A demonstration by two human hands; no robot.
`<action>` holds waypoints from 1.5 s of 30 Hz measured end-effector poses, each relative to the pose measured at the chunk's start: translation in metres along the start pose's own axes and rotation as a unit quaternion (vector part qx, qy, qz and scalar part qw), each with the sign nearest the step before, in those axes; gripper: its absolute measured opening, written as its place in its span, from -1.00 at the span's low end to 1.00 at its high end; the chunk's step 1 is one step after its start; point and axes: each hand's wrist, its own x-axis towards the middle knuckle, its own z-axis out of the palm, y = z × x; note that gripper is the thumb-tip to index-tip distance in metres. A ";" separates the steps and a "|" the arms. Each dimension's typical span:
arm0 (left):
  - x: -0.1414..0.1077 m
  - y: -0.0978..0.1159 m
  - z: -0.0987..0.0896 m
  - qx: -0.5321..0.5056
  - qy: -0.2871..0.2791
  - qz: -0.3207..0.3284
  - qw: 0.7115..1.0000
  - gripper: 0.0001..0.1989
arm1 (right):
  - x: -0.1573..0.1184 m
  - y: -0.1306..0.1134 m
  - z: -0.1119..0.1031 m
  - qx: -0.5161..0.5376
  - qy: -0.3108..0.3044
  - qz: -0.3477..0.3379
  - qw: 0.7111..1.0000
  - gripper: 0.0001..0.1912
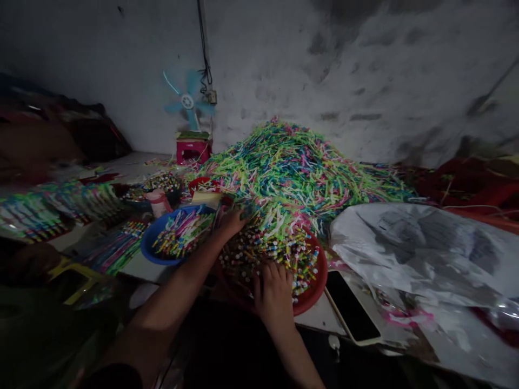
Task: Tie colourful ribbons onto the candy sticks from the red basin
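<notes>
My right hand (pixel 273 289) lies over the near part of a red basin (pixel 321 275). Its thumb is apart from the fingers, and the fingertips rest among many small coloured pieces with white ends (pixel 279 251). My left hand (pixel 233 222) reaches to the far left edge of the same basin, beside the foot of a large heap of thin coloured strips (pixel 284 162). Dim light and blur hide most of its fingers, so what it touches is unclear. Some bright green and white strips (pixel 279 219) hang over the basin's far side.
Left of the basin stands a blue bowl (pixel 149 246) with similar coloured pieces. A phone (pixel 352 308) and a clear plastic bag (pixel 409 248) lie on the right. Behind are a small fan (pixel 187 101) and a pink stool (pixel 190 151). Another person's dark sleeve (pixel 28 324) shows at left.
</notes>
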 end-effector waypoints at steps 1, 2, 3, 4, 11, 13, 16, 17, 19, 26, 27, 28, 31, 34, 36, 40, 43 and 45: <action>-0.003 0.000 -0.002 0.005 0.001 0.004 1.000 -0.67 | 0.000 0.001 0.000 0.009 0.003 -0.002 1.000 -0.87; -0.007 0.000 -0.004 0.009 0.000 0.010 1.000 -0.69 | -0.001 0.001 -0.001 0.016 0.006 -0.001 1.000 -0.88; -0.011 -0.001 -0.006 0.011 -0.001 0.016 1.000 -0.70 | -0.001 0.001 -0.002 0.021 0.007 0.001 1.000 -0.89; -0.016 -0.002 -0.007 0.012 -0.004 0.023 1.000 -0.70 | -0.001 0.000 -0.003 0.022 0.007 0.002 1.000 -0.89; -0.043 -0.010 -0.002 -0.020 0.013 0.038 0.999 -0.75 | 0.000 -0.001 -0.005 0.020 -0.016 -0.012 1.000 -0.87; -0.044 -0.012 -0.003 -0.020 0.033 0.036 0.999 -0.68 | 0.000 0.002 -0.002 0.020 -0.014 -0.025 0.999 -0.84; -0.037 -0.009 -0.006 -0.002 0.065 0.030 0.997 -0.63 | 0.000 0.006 0.001 0.018 0.000 -0.050 0.999 -0.79; -0.032 -0.008 -0.006 0.006 0.069 0.030 0.997 -0.61 | 0.000 0.007 0.002 0.018 0.004 -0.059 0.998 -0.77; -0.019 -0.003 -0.006 0.018 0.061 0.039 0.997 -0.52 | 0.001 0.007 0.002 0.019 0.013 -0.073 0.997 -0.74; 0.015 0.014 0.006 0.043 -0.022 0.055 0.997 -0.60 | 0.003 0.011 0.003 0.001 0.034 -0.102 0.994 -0.57; 0.014 0.014 0.006 0.050 -0.020 0.049 0.997 -0.64 | 0.003 0.012 0.003 0.006 0.033 -0.105 0.994 -0.56; 0.013 0.015 0.006 0.057 -0.018 0.044 0.997 -0.66 | 0.003 0.014 0.004 0.010 0.031 -0.107 0.994 -0.55; 0.005 0.014 0.003 0.078 -0.010 0.036 0.996 -0.66 | 0.004 0.018 0.007 0.011 0.033 -0.115 0.993 -0.51; 0.001 0.013 0.000 0.091 -0.010 0.040 0.995 -0.58 | 0.005 0.021 0.008 0.014 0.032 -0.130 0.991 -0.49; 0.002 0.012 -0.002 0.096 -0.016 0.038 0.994 -0.39 | 0.006 0.022 0.009 0.014 0.029 -0.132 0.991 -0.48; 0.007 0.010 -0.001 0.102 -0.026 0.029 0.994 -0.19 | 0.007 0.023 0.009 0.013 0.045 -0.151 0.988 -0.51; 0.006 0.009 0.000 0.105 -0.007 0.019 0.994 -0.31 | 0.008 0.026 0.011 0.014 0.054 -0.168 0.984 -0.54; 0.004 0.009 0.001 0.105 0.014 0.012 0.994 -0.44 | 0.008 0.029 0.012 0.013 0.058 -0.182 0.982 -0.54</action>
